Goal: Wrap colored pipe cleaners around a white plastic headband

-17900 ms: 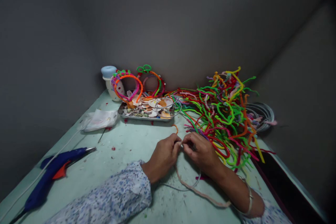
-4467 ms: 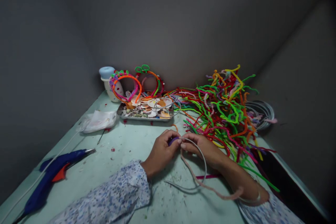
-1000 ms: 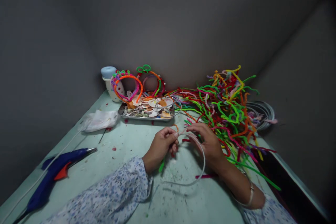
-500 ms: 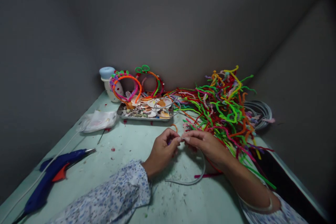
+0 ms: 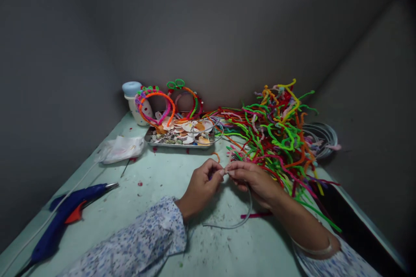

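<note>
My left hand (image 5: 202, 187) and my right hand (image 5: 256, 183) meet fingertip to fingertip above the middle of the table. Both are closed in a pinch around a tiny pale piece (image 5: 225, 172), which may be the end of the thin grey hairband. This grey band (image 5: 238, 224) curves down from under my right hand, its free end pointing left over the table. A bit of purple shows inside my left fingers, too covered to name. Beneath my right wrist lies a magenta pipe cleaner (image 5: 256, 216).
A tangled heap of coloured pipe cleaners (image 5: 276, 138) lies right, beside coiled grey bands (image 5: 328, 138). Behind my hands are a metal tray (image 5: 182, 146) of shells, finished fuzzy headbands (image 5: 157, 95) and a lidded jar (image 5: 133, 91). A blue glue gun (image 5: 61, 216) and plastic bag (image 5: 125, 149) lie left.
My right hand has shifted slightly, and the hanging grey band has swung a little to the left. Both hands keep their pinch at the same spot.
</note>
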